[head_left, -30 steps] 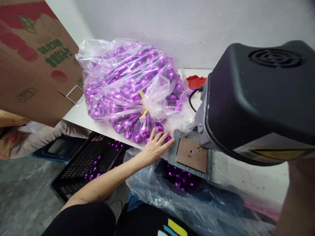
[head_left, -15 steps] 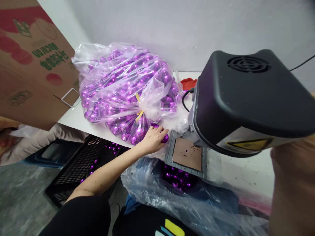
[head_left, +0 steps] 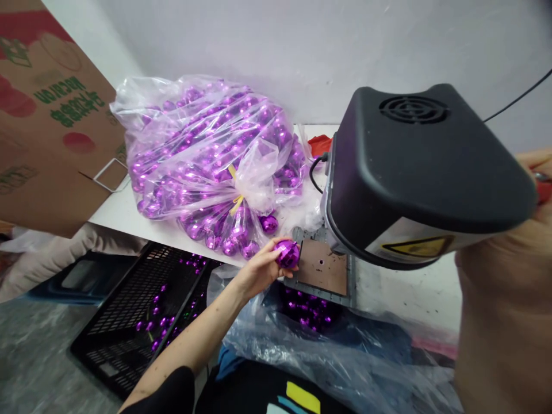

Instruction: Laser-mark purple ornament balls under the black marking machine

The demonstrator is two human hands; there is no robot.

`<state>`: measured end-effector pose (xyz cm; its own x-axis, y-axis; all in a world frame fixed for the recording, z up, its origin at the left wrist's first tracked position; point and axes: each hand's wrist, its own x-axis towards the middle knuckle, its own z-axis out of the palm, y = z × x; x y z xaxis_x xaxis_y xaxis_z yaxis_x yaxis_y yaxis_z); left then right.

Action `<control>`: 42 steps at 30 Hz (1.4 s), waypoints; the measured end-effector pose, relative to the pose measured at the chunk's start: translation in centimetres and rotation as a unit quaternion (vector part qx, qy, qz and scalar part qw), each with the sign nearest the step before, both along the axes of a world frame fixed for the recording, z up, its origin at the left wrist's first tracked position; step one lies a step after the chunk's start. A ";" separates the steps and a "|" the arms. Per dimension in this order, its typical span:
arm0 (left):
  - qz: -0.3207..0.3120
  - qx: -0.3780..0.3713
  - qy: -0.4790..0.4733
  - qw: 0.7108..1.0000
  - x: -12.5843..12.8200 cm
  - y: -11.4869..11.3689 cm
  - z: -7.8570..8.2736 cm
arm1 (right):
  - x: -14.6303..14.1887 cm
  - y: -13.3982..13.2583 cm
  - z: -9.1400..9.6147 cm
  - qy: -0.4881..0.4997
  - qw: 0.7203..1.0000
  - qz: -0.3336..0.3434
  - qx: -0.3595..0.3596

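My left hand (head_left: 263,267) is closed on a shiny purple faceted ball (head_left: 287,253), held at the left edge of a metal work plate. On that plate lies a brown square pad (head_left: 322,266) with a small dark hole. A second purple ball (head_left: 269,223) lies loose on the table, beside a tied clear plastic bag (head_left: 259,178) full of such balls. My right arm reaches up at the right edge. Part of my right hand (head_left: 532,161) shows behind the black machine head (head_left: 431,167), near something red; its fingers are hidden.
A printed cardboard box (head_left: 56,126) stands at the left. Below the table edge is a black plastic crate (head_left: 107,322) with purple balls. Clear plastic sheeting (head_left: 345,356) with more balls lies across my lap. Another person's sleeve (head_left: 103,247) shows at the left.
My left hand has drawn back from beside the bag toward the work plate, bringing a purple ball with it. One ball left by the bag is now uncovered. The view has shifted slightly.
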<state>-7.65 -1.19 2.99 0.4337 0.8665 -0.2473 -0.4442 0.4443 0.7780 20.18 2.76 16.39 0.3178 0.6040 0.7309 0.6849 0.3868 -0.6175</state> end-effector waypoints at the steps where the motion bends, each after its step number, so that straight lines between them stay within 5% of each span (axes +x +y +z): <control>1: -0.003 0.006 0.020 1.000 0.4 -0.2 -0.3 | -0.1 0.0 0.2 -0.007 1.000 0.002 0.005; 3: -0.007 0.056 0.118 0.991 1.3 -0.3 -0.7 | -0.3 0.1 0.5 -0.021 1.000 0.004 0.017; 7: 0.002 0.189 0.317 0.929 2.9 -0.1 -0.9 | -0.5 0.1 0.6 -0.020 1.000 0.007 0.019; 13: 0.018 0.211 0.323 0.922 4.3 0.2 -1.9 | -0.6 0.0 0.5 -0.006 1.000 0.010 0.025; 20: 0.037 0.344 0.396 0.851 4.5 0.7 -3.0 | -0.5 -0.2 0.6 -0.016 1.000 0.008 0.007; 42: 0.002 0.333 0.378 0.864 6.2 1.2 -4.0 | -0.8 -0.4 0.7 -0.032 0.999 0.005 0.023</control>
